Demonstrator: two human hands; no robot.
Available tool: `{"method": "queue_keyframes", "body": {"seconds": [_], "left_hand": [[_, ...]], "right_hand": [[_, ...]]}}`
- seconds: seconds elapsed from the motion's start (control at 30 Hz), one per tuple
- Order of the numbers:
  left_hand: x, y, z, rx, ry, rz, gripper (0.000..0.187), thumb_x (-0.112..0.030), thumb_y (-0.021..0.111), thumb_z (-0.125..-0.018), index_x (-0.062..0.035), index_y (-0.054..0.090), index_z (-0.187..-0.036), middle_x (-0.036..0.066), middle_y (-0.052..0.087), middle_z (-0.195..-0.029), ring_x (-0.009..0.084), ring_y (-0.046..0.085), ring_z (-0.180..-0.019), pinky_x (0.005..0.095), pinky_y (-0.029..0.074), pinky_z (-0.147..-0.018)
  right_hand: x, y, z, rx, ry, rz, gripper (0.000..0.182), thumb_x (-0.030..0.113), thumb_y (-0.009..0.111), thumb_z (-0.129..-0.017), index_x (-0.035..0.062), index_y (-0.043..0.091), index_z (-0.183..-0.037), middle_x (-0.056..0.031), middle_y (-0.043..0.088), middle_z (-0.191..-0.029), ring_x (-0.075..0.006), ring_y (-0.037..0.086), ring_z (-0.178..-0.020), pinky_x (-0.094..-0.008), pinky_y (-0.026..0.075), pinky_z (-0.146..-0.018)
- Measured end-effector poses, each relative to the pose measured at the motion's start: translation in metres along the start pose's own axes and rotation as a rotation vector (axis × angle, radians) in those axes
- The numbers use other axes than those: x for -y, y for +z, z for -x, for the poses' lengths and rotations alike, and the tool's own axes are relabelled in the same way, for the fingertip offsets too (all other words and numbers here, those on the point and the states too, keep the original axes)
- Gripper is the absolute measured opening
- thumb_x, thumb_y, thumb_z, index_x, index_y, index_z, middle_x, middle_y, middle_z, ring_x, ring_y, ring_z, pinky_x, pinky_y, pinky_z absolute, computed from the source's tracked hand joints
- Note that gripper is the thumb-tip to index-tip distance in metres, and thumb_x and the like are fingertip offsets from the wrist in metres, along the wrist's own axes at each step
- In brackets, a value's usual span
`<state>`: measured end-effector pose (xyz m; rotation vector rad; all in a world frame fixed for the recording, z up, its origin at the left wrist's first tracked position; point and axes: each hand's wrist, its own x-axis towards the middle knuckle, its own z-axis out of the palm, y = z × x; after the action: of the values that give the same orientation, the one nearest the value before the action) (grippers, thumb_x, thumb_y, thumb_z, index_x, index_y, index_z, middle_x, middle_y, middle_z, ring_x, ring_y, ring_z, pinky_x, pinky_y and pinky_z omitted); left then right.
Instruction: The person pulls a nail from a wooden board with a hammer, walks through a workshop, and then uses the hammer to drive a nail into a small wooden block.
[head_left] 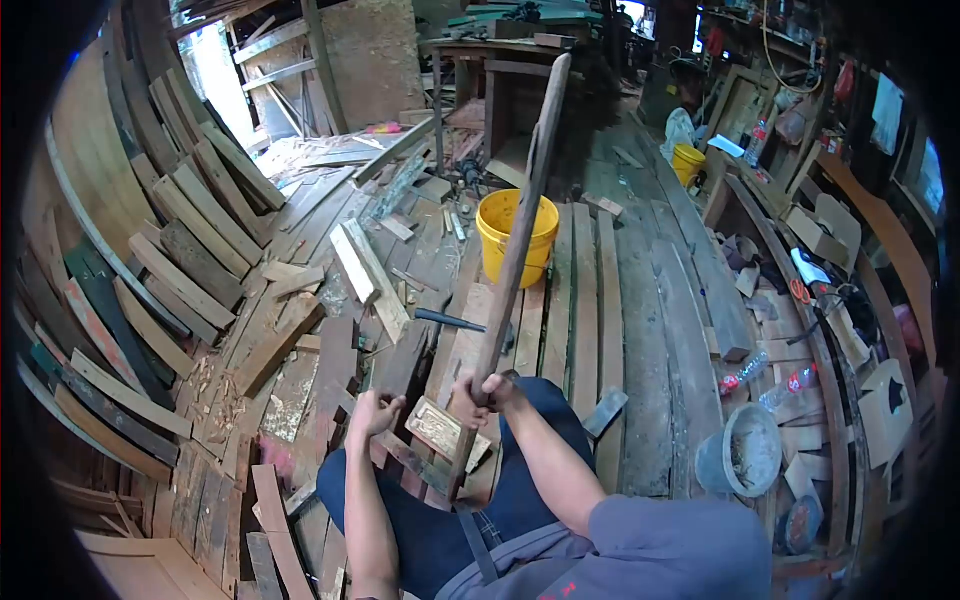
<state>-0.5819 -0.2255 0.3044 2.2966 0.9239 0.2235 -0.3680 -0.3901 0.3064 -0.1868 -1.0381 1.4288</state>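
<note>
A long wooden pole (530,190) stands nearly upright, slightly tilted, between my knees. My right hand (487,395) is wrapped round its lower part. My left hand (376,412) is to the left of the pole, apart from it, with curled fingers; what they hold, if anything, is too small to make out. Between the two hands lies a carved wooden block (440,428), its light face turned up, close beside the pole. Dark timber pieces lie in front of my left hand. A dark bar (450,320) rests on the wood beyond my hands.
Beyond the pole stands a yellow bucket (495,240). A grey bucket (740,450) is at the right, near plastic bottles (745,372). Boards (185,255) lean along the left side. Offcuts and shavings litter the plank floor. A cluttered bench (500,45) stands at the back.
</note>
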Motion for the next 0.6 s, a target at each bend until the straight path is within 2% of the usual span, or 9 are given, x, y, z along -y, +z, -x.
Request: {"method": "queue_keyframes", "body": {"seconds": [0.1,0.13,0.3,0.33,0.4,0.6], "left_hand": [[0.005,0.002,-0.003,-0.017,0.049,-0.004,0.025,-0.029,0.068,-0.083,-0.0058,0.075,-0.086,0.015,0.067,-0.071,0.0256,0.064,-0.064,0.0364,0.05,-0.063],[0.004,0.001,-0.001,-0.028,0.06,0.0,0.025,-0.029,0.068,-0.083,-0.0056,0.075,-0.087,0.015,0.067,-0.071,0.0253,0.064,-0.063,0.0364,0.049,-0.063],[0.006,-0.001,0.0,-0.019,0.032,0.017,0.028,-0.031,0.067,-0.083,-0.0037,0.074,-0.087,0.02,0.067,-0.075,0.0314,0.067,-0.07,0.0389,0.051,-0.067],[0.003,-0.001,0.002,-0.021,0.032,0.024,0.029,-0.031,0.068,-0.083,-0.0029,0.073,-0.087,0.02,0.067,-0.076,0.032,0.066,-0.071,0.0394,0.051,-0.066],[0.011,0.004,0.0,-0.054,0.082,-0.005,0.025,-0.028,0.068,-0.083,-0.0033,0.074,-0.087,0.015,0.067,-0.07,0.024,0.064,-0.064,0.0361,0.049,-0.062],[0.004,0.001,0.004,-0.045,0.1,-0.015,0.026,-0.028,0.068,-0.084,-0.0031,0.074,-0.088,0.015,0.067,-0.072,0.0232,0.064,-0.065,0.0359,0.049,-0.063]], "right_hand": [[-0.002,0.014,-0.011,-0.022,0.002,0.125,0.069,0.07,0.053,-0.082,0.0007,0.054,-0.079,0.0002,0.04,-0.056,-0.0114,0.044,-0.042,-0.0285,0.043,-0.044],[-0.008,0.012,-0.009,-0.199,0.028,-0.093,0.077,0.074,0.055,-0.077,-0.0027,0.057,-0.08,-0.0018,0.048,-0.062,-0.0107,0.045,-0.039,-0.0264,0.044,-0.042],[-0.018,0.009,-0.008,0.285,-0.034,-0.494,0.076,0.064,0.061,-0.077,-0.0105,0.052,-0.084,-0.002,0.047,-0.053,-0.01,0.045,-0.036,-0.0244,0.039,-0.032],[-0.018,0.008,-0.008,0.319,-0.015,-0.498,0.075,0.063,0.062,-0.077,-0.0111,0.051,-0.084,-0.0019,0.046,-0.052,-0.0102,0.045,-0.035,-0.025,0.039,-0.031],[-0.019,0.008,-0.004,0.384,0.021,-0.503,0.073,0.059,0.063,-0.078,-0.0122,0.05,-0.084,-0.0018,0.045,-0.049,-0.0106,0.044,-0.035,-0.0263,0.039,-0.031],[-0.025,0.018,-0.012,0.564,0.097,-0.486,0.075,0.063,0.068,-0.075,-0.0085,0.049,-0.085,-0.0008,0.048,-0.049,-0.0109,0.046,-0.034,-0.025,0.04,-0.031]]}}
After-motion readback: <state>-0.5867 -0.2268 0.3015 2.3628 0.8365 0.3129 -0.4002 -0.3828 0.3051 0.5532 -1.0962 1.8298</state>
